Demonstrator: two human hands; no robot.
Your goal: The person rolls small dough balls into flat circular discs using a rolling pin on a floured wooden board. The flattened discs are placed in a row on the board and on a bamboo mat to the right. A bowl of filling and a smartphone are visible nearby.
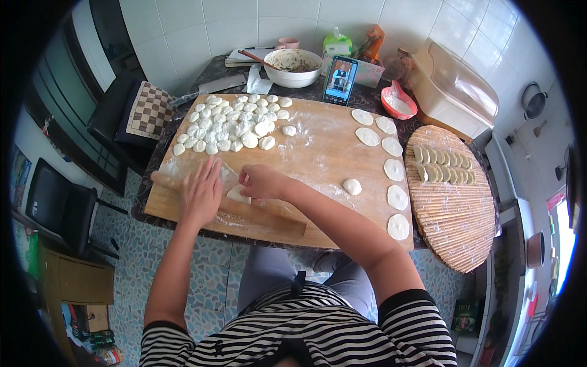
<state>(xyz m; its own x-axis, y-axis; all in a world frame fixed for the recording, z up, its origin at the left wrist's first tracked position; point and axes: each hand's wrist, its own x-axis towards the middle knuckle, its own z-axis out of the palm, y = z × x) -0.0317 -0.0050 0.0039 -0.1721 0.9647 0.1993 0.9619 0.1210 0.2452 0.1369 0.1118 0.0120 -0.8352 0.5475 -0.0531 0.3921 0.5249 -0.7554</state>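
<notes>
A wooden rolling pin (pixel 261 215) lies slantwise across the floured wooden board (pixel 316 160). My left hand (pixel 202 192) rests flat on the pin, fingers extended and slightly blurred. With bent fingers, my right hand (pixel 261 181) pinches the edge of a small dough disc (pixel 237 195), which lies against the pin's far side. Many floured dough pieces (pixel 229 119) crowd the board's far left part. One flattened piece (pixel 352 186) sits by itself right of my right forearm. Several thin round wrappers (pixel 394 169) line the board's right side.
A round woven stalk tray (pixel 451 211) at the right bears two rows of folded dumplings (pixel 445 158). Behind the board stand a white bowl of filling (pixel 293 75), an upright phone (pixel 340 80), a red dish of flour (pixel 398 103) and a cleaver (pixel 222 85). Black chairs (pixel 62 202) stand left.
</notes>
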